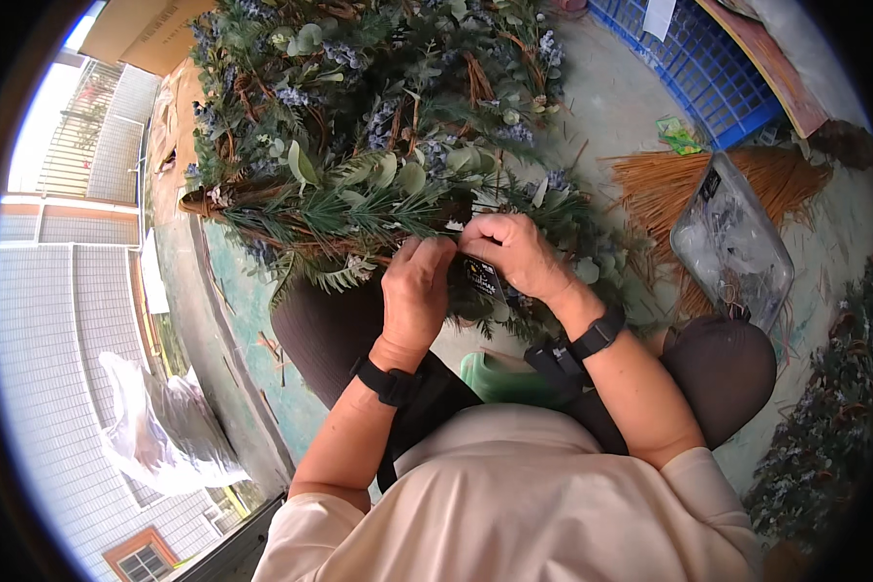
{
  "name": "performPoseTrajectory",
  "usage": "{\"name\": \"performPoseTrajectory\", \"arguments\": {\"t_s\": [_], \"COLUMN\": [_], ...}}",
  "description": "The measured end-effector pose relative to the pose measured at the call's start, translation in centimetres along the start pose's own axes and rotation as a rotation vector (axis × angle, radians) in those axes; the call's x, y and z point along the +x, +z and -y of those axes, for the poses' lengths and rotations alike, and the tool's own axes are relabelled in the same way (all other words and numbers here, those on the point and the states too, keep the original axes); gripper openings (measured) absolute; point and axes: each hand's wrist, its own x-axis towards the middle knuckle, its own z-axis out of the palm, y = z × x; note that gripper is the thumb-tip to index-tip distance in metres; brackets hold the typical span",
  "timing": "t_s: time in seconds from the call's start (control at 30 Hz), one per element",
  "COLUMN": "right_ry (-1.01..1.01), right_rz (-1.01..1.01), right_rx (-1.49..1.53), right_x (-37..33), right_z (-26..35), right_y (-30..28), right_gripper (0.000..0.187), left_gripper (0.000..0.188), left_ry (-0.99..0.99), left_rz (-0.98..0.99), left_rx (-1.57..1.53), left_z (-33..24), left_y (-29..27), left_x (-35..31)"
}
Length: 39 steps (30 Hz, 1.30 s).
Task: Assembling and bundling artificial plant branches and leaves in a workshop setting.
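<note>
Head view: at the near edge of the twig wreath, left hand and right hand have fingers pinched together beside a black hang tag, grip hidden; seemingly attaching it, which calls for steady fingertip control.

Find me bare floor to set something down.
Bare floor shows between the foliage, blue crate and straw; another patch, partly littered, lies left of the left knee. It's crowded around the left hand and right hand, and where the clear pack overlaps straw.
</note>
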Motion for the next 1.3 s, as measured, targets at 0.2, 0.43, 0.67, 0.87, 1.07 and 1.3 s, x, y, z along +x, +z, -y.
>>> {"name": "performPoseTrajectory", "arguments": {"t_s": [0.2,0.43,0.67,0.87,1.07,1.3], "right_ry": [0.043,0.091,0.051,-0.001,-0.052,0.122], "right_rz": [-0.031,-0.056,-0.002,-0.063,-0.049,-0.016], "right_rx": [0.043,0.091,-0.045,0.0,-0.107,-0.001], "right_x": [-0.08,0.09,0.02,-0.09,0.07,-0.06], "right_z": [-0.38,-0.18,-0.37,-0.28,-0.34,0.42], "right_y": [0.26,0.56,0.44,0.58,0.8,-0.1], "right_gripper": [0.01,0.01,0.008,0.007,0.007,0.008], "left_gripper": [0.013,0.017,0.016,0.014,0.012,0.018], "left_ry": [0.021,-0.026,-0.003,0.029,-0.001,-0.002], "left_rz": [-0.008,0.031,0.032,0.013,0.008,-0.024], "left_rx": [0.013,0.043,0.037,0.103,0.061,0.079], "left_z": [-0.12,-0.39,-0.32,-0.44,-0.33,0.03], "left_y": [0.03,-0.54,-0.24,-0.03,-0.07,0.28], "left_x": [-0.01,0.21,0.24,0.39,0.46,0.07]}}
